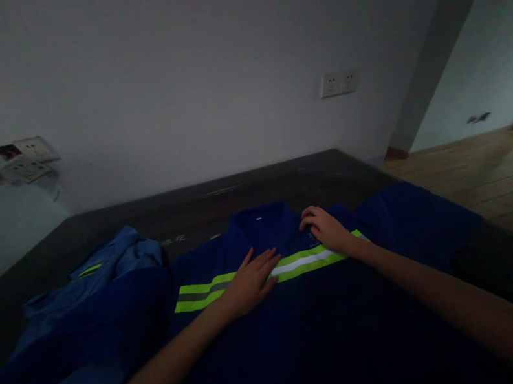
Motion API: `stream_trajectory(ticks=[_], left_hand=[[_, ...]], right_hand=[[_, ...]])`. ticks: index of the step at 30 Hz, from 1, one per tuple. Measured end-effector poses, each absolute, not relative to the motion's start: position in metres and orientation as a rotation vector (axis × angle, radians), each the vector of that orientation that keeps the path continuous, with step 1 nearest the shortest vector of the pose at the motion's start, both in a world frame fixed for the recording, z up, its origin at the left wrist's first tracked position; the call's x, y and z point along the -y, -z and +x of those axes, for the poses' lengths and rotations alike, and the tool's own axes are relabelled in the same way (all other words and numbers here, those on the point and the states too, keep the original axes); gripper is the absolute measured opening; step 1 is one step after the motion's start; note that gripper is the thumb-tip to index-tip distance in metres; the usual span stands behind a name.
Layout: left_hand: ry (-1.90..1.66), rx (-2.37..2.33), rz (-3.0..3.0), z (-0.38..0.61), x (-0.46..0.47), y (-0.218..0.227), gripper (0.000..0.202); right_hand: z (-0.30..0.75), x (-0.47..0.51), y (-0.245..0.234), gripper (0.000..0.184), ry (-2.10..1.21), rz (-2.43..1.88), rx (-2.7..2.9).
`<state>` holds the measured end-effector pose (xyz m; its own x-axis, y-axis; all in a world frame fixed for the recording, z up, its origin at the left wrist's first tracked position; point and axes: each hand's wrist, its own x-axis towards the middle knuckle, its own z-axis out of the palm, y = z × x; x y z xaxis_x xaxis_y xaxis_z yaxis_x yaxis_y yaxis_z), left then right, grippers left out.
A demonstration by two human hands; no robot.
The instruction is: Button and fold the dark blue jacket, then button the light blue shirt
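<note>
A dark blue work jacket [280, 332] lies spread out, its collar [261, 217] toward the wall. Across its chest runs a lime-yellow and silver reflective stripe [305, 261]. My left hand [251, 283] rests flat on the stripe near the middle of the chest, fingers stretched out. Over the right side of the chest, beside small pale lettering, my right hand [324, 228] touches the cloth with loosely bent fingers and nothing visible in its grasp. The sleeve [418, 217] on the right reaches out toward the table edge. The lower part of the jacket is very dark.
A crumpled lighter blue garment [124, 256] with a yellow strip lies on the left of the dark table [217, 192]. Behind the table stands a pale wall with a double socket [339, 83]. More sockets [29, 158] are at the left. Wooden floor [489, 172] shows on the right.
</note>
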<state>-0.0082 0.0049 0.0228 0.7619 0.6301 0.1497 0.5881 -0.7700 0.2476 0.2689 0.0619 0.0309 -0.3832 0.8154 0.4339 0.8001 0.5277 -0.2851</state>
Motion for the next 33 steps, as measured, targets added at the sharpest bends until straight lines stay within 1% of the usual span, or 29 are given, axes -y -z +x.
stream_trajectory(ticks=[3, 5, 7, 9, 11, 14, 16, 18, 22, 24, 25, 26, 28, 30, 33], left_hand=[[-0.492, -1.010, 2.719, -0.006, -0.017, -0.033, 0.042], [-0.652, -1.120, 2.668, -0.006, -0.035, -0.037, 0.038], [-0.806, -1.322, 2.619, -0.010, -0.058, -0.036, 0.038], [-0.863, -1.556, 2.572, -0.017, -0.081, -0.025, 0.041], [-0.784, -1.714, 2.523, -0.027, -0.099, -0.009, 0.048], [-0.596, -1.767, 2.506, -0.040, -0.110, 0.013, 0.058], [-0.542, -1.770, 2.517, -0.043, -0.109, 0.021, 0.061], [-0.533, -1.780, 2.508, -0.042, -0.107, 0.021, 0.063], [-0.625, -1.830, 2.384, -0.039, -0.111, 0.017, 0.072], [-0.756, -1.869, 2.247, -0.041, -0.119, 0.016, 0.077], [-0.825, -1.874, 2.157, -0.044, -0.124, 0.015, 0.075], [-0.880, -1.862, 2.071, -0.046, -0.130, 0.015, 0.069], [-0.929, -1.804, 1.960, -0.053, -0.139, 0.013, 0.050], [-0.929, -1.741, 1.951, -0.059, -0.144, 0.011, 0.038], [-0.932, -1.701, 1.993, -0.064, -0.144, 0.010, 0.033]], right_hand=[[0.256, -0.074, -0.046, 0.034, -0.033, -1.287, 2.072], [0.238, -0.083, -0.048, 0.035, -0.035, -1.265, 2.028], [0.218, -0.093, -0.039, 0.043, -0.054, -1.317, 2.013], [0.202, -0.102, -0.022, 0.054, -0.079, -1.456, 2.021], [0.194, -0.108, -0.005, 0.060, -0.089, -1.584, 2.064], [0.196, -0.111, 0.011, 0.068, -0.078, -1.667, 2.153], [0.198, -0.112, 0.014, 0.073, -0.067, -1.689, 2.192], [0.200, -0.112, 0.014, 0.074, -0.056, -1.702, 2.207], [0.199, -0.113, 0.013, 0.071, -0.054, -1.682, 2.170], [0.201, -0.114, 0.011, 0.066, -0.039, -1.651, 2.081], [0.201, -0.114, 0.009, 0.061, -0.018, -1.621, 2.018], [0.201, -0.115, 0.005, 0.054, 0.006, -1.579, 1.957], [0.195, -0.116, -0.004, 0.037, 0.038, -1.478, 1.905], [0.182, -0.118, -0.014, 0.025, 0.029, -1.387, 1.977], [0.153, -0.128, -0.031, 0.022, 0.000, -1.315, 2.133]])
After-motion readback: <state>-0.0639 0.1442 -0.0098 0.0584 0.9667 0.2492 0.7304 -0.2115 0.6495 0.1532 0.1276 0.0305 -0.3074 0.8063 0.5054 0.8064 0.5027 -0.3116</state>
